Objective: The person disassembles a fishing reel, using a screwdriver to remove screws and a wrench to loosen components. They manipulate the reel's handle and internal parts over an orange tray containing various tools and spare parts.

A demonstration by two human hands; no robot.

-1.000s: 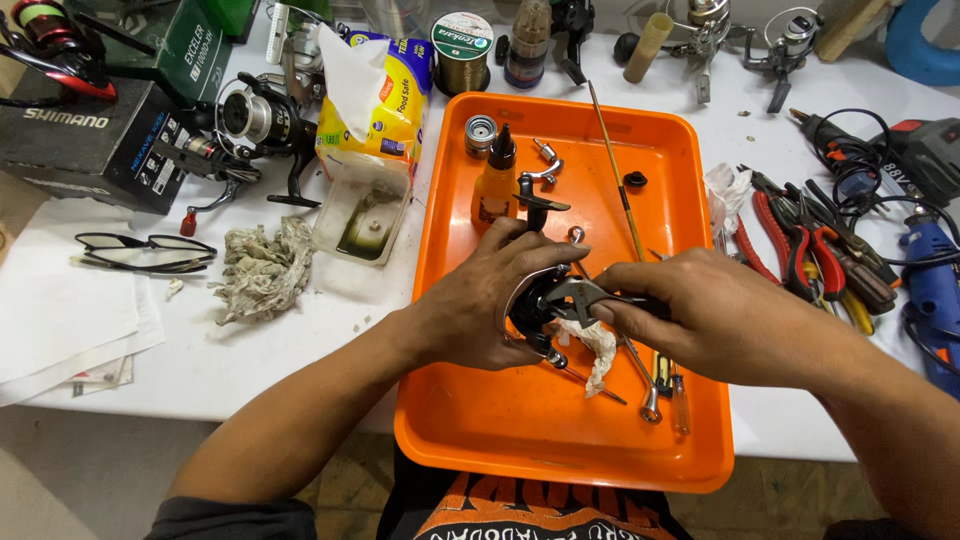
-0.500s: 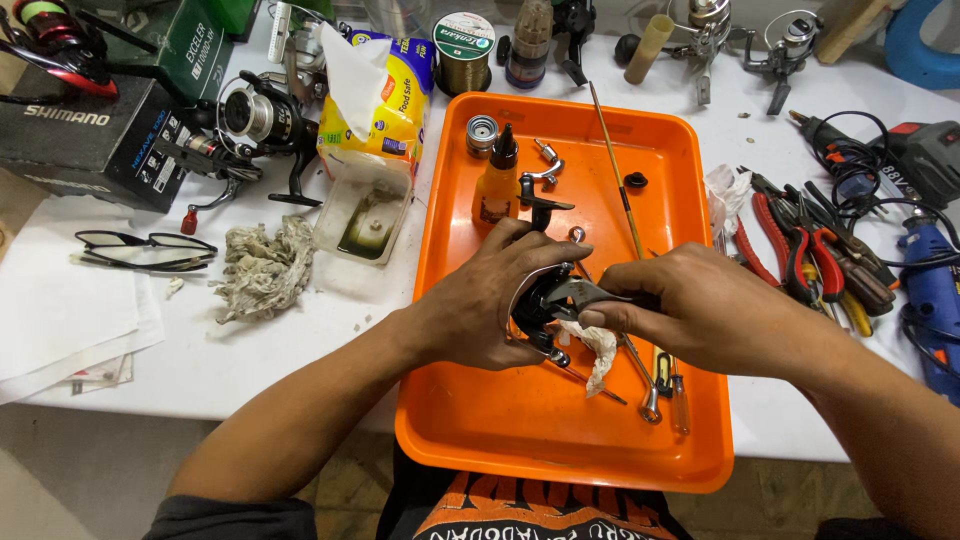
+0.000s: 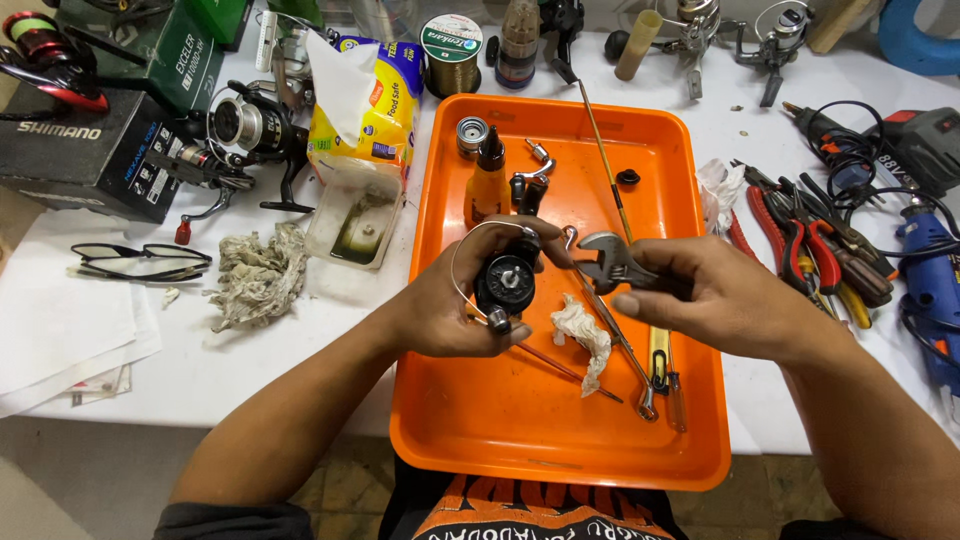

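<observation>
- The orange tray (image 3: 520,440) sits on the white bench (image 3: 250,350) straight in front of me; I place everything else against it.
- Over the middle of the tray, my left hand (image 3: 450,300) is wrapped around a black fishing reel (image 3: 505,282), fingers curled under it, its thin wire bail looping out on the left side.
- Just to the right of that, also above the tray, my right hand (image 3: 720,295) grips a small adjustable wrench (image 3: 612,260), whose head points toward the reel and lies just beside it; I cannot tell if they touch.
- On the tray floor below my hands lies a crumpled white rag (image 3: 585,340), with thin metal tools beside it.
- Farther up the tray stand a small orange oil bottle (image 3: 488,185) and a few loose reel parts, and a long thin rod (image 3: 602,165) runs slantwise.
- Left of the tray lie a grey wad of cloth (image 3: 258,275), a pair of glasses (image 3: 140,260) and a grimy clear plastic tub (image 3: 355,225).
- Right of the tray lie red-handled pliers (image 3: 790,240) and a blue power drill (image 3: 930,280).
- Beyond the tray's far left corner are a yellow tissue pack (image 3: 375,100), a spinning reel (image 3: 245,130) and dark boxes (image 3: 90,150).
</observation>
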